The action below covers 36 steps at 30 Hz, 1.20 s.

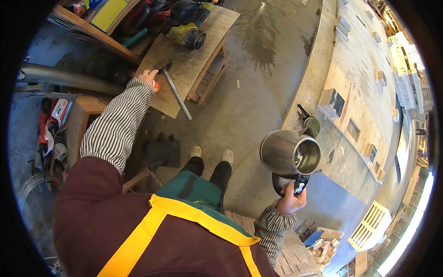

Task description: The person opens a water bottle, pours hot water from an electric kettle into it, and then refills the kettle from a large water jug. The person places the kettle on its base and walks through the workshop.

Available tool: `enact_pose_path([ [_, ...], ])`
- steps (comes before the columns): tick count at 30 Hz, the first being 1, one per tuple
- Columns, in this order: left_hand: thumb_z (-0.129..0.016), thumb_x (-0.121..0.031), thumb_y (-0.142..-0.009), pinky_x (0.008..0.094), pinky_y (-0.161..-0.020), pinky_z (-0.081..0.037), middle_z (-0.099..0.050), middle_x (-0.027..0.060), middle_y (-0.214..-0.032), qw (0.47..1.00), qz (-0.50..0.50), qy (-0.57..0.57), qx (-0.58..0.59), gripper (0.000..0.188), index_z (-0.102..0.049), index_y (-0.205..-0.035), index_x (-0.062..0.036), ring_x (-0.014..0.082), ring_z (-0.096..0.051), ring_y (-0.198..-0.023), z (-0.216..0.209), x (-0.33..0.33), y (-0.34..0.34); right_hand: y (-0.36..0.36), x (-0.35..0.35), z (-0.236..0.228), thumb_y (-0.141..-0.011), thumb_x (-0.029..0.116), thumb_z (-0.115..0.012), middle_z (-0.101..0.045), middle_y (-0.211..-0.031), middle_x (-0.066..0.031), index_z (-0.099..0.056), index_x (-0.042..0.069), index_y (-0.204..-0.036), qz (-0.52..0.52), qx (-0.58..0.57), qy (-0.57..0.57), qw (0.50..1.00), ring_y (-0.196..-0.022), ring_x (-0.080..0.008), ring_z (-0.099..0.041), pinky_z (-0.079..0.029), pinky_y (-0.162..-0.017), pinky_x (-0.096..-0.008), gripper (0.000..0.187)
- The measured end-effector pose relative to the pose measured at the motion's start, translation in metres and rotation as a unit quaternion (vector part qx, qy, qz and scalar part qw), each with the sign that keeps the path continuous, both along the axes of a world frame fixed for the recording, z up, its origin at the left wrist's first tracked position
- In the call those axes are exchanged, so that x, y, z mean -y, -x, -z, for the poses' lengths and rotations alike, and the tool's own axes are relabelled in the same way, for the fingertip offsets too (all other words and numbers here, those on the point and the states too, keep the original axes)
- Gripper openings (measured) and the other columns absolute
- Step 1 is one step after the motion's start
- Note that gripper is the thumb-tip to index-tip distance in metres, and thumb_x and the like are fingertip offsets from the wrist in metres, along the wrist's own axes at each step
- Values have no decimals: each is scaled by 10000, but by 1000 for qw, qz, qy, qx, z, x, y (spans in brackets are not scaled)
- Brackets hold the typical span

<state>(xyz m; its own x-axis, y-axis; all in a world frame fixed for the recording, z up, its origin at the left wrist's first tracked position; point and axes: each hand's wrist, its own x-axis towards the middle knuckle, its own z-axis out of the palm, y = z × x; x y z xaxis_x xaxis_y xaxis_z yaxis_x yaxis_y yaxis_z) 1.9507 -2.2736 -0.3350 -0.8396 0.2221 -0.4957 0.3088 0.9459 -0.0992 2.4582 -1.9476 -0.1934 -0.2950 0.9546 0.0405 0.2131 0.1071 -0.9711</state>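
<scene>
My right hand (291, 199) is closed around the black handle of a metal kettle (279, 150). The kettle is tilted, its round open mouth facing me and its shiny inside showing. On the left, my left hand (148, 78) is at the wooden bench top (207, 34), fingers curled around a small orange-red object (156, 85) that is mostly hidden. Right beside that hand lies a hammer (177, 96) with a metal shaft, its end reaching past the bench's edge.
A yellow-and-black power tool (187, 36) lies farther back on the bench. Beyond the kettle, a dark-green round object (312, 125) rests on a long wooden platform (323, 97). Cut wood pieces (324, 249) are piled at lower right. A dark mat-like item (162, 151) lies near my feet.
</scene>
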Motion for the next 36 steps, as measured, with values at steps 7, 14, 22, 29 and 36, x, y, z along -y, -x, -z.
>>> enact_pose_path([
  [7, -844, -420, -703, 455, -1036, -464, -519, 175, -1339, 1000, 1, 29, -8, 843, -469, -1412, -161, 352, -555, -1199, 16, 15, 6, -1, -17, 26, -859, 17, -667, -598, -627, -64, -595, -28, -834, 61, -33, 3, 998, -505, -88, -501, -383, -475, -229, 89],
  [14, -786, -399, -804, 469, -928, -540, -664, 168, -1187, 740, -402, -528, 108, 615, -586, -1233, -4, 322, -656, -1080, -35, 68, -46, -4, -20, 32, -863, 101, -708, -557, -593, -57, -599, -38, -818, 70, 13, 22, 997, -491, -104, -485, -377, -464, -249, 182],
  [22, -690, -304, -888, 498, -1070, -472, -525, 267, -1372, 195, -301, -910, 207, 744, -351, -1462, 26, 450, -519, -1270, -240, 159, -297, -45, -58, 60, -848, 346, -772, -631, -644, -115, -680, -76, -879, -64, 118, 13, 991, -561, -179, -540, -497, -557, -326, 433],
  [29, -667, -216, -815, 502, -1110, -420, -527, 273, -1368, 207, -273, -922, -182, 748, -361, -1451, 31, 462, -486, -1298, -411, 299, -542, 39, -25, 73, -849, 379, -752, -699, -797, -121, -708, -33, -993, -250, 240, 29, 938, -676, -199, -614, -544, -641, -339, 439],
  [36, -705, -56, -883, 372, -1051, -453, -617, 128, -1268, 341, -330, -397, -786, 507, -494, -1339, 12, 229, -599, -1185, -499, 472, -728, 92, 66, 52, -842, 418, -744, -693, -779, -122, -713, -30, -980, -357, 257, 39, 897, -669, -208, -613, -543, -643, -352, 470],
])
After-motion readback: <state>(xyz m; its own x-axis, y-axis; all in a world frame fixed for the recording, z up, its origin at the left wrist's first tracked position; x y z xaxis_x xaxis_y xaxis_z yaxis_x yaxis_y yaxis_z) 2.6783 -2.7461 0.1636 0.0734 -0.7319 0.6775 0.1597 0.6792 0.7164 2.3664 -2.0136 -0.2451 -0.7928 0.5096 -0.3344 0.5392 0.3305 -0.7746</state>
